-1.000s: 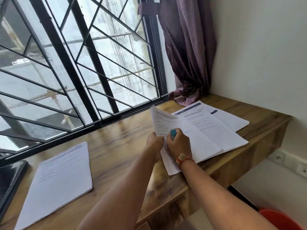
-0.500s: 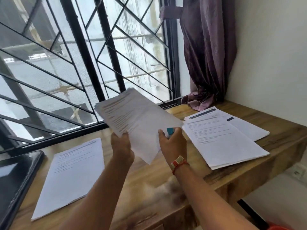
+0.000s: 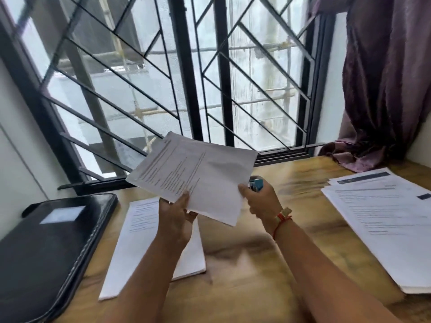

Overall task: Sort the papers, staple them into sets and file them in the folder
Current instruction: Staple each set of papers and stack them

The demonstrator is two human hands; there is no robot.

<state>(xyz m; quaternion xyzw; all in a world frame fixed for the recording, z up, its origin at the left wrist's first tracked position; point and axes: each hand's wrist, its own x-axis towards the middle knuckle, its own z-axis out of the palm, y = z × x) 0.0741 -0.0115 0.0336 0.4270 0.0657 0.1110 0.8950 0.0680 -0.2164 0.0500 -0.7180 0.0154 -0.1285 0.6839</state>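
Your left hand [image 3: 175,220] pinches the held set of papers [image 3: 198,176] at its near edge, with the thumb on top of the sheets and the fingers curled beneath them. The set is lifted clear of the wooden desk [image 3: 256,264] and tilted, its far corner rising toward the window grille [image 3: 210,89]. Your right hand [image 3: 261,201] is curled round a small blue stapler [image 3: 256,184], of which only the top shows above the fist. The thumb tip of that hand lies against the right edge of the held set, but you cannot tell whether the stapler's mouth is over the paper. A red and cream wristband [image 3: 283,216] sits on your right wrist. Below your left forearm, a white pile of printed sheets [image 3: 140,229] lies flat on the desk. Just beside it, to the left, lies the black folder [image 3: 46,248], closed, with a pale label on its cover. Well apart, at the right side of the desk, a larger stack of papers [image 3: 384,217] lies fanned, with a dark header bar showing on one sheet at the far end. A purple curtain [image 3: 384,78] hangs in the right corner, its hem bunched on the desk behind that stack.
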